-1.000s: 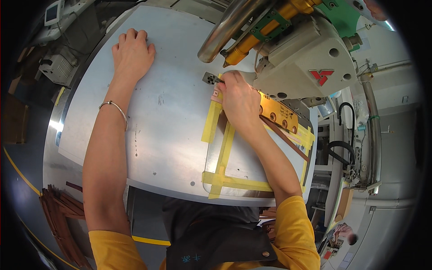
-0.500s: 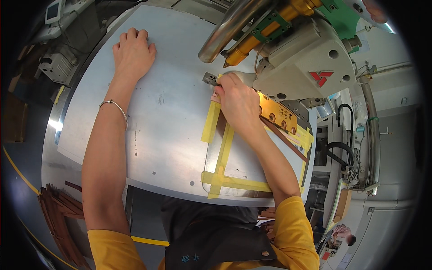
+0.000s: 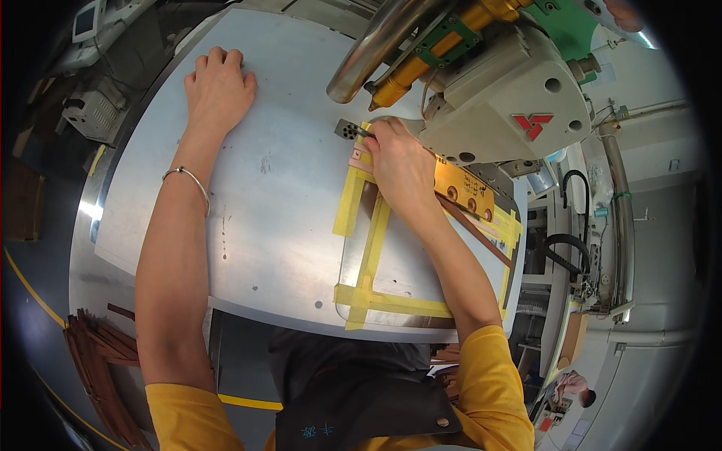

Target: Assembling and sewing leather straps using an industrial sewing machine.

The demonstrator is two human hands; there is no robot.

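Note:
My left hand [image 3: 219, 90] rests on the bare metal work plate [image 3: 248, 195] toward its far left, fingers bent and thumb apart, holding nothing visible. At the plate's right side, beside the machine head [image 3: 511, 105], my right hand [image 3: 402, 161] is closed in a pinch. Its fingertips grip the near end of a small grey metal piece with holes [image 3: 349, 130]. Just below the pinch lies a pale pink piece [image 3: 356, 155] among strips of yellow tape [image 3: 371, 248]. A brown strip [image 3: 475, 231] runs from beneath the right wrist toward the lower right.
A steel cylinder [image 3: 353, 64] and a gold-coloured nozzle part [image 3: 391, 92] hang over the plate's far side. An orange metal block [image 3: 462, 188] with bolts stands right of my right hand. Brown strips [image 3: 98, 368] hang in a bundle at lower left. Another person [image 3: 575, 387] works far right.
My right hand has shifted slightly, and more of the metal piece and the pink piece now shows. My left hand stays in place on the plate. The view has shifted a little.

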